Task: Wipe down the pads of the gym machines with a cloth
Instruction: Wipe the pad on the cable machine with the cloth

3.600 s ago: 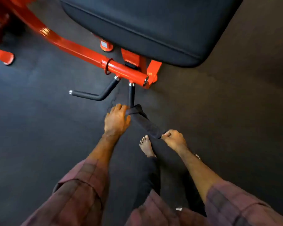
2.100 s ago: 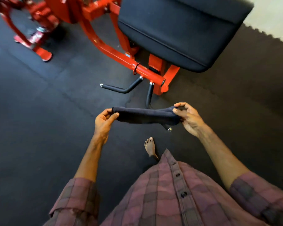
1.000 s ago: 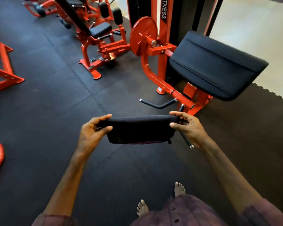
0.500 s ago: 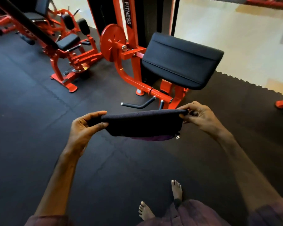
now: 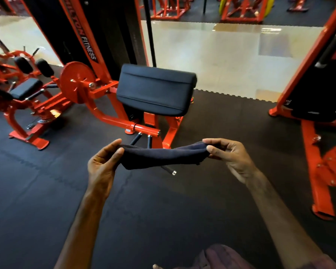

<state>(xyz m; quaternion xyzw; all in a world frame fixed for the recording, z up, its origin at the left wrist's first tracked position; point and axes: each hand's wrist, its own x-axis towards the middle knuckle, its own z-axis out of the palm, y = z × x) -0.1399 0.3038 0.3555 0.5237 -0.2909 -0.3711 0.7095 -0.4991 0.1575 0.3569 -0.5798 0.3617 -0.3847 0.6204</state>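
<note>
A dark navy cloth point(image 5: 163, 155) is stretched between my two hands at chest height. My left hand point(image 5: 102, 165) pinches its left end between thumb and fingers. My right hand point(image 5: 228, 158) pinches the right end the same way. Straight beyond the cloth stands a red machine with a large black slanted arm pad point(image 5: 155, 89). Two short black handles point(image 5: 148, 141) stick out under the pad, partly hidden by the cloth. A second red machine at the left carries a small black seat pad point(image 5: 24, 88) and two black roller pads point(image 5: 45, 67).
Dark rubber floor mats point(image 5: 163, 210) cover the ground around me. A red machine frame point(image 5: 316, 162) stands close on the right. A black weight-stack tower point(image 5: 97, 35) rises behind the arm pad. Pale glossy floor point(image 5: 221, 59) lies beyond the mats, with red racks farther back.
I have risen from crouching at the handles, taken the cloth off one and stretched it between both hands. The view has lifted, the arm pad is farther away, and the cloth has narrowed.
</note>
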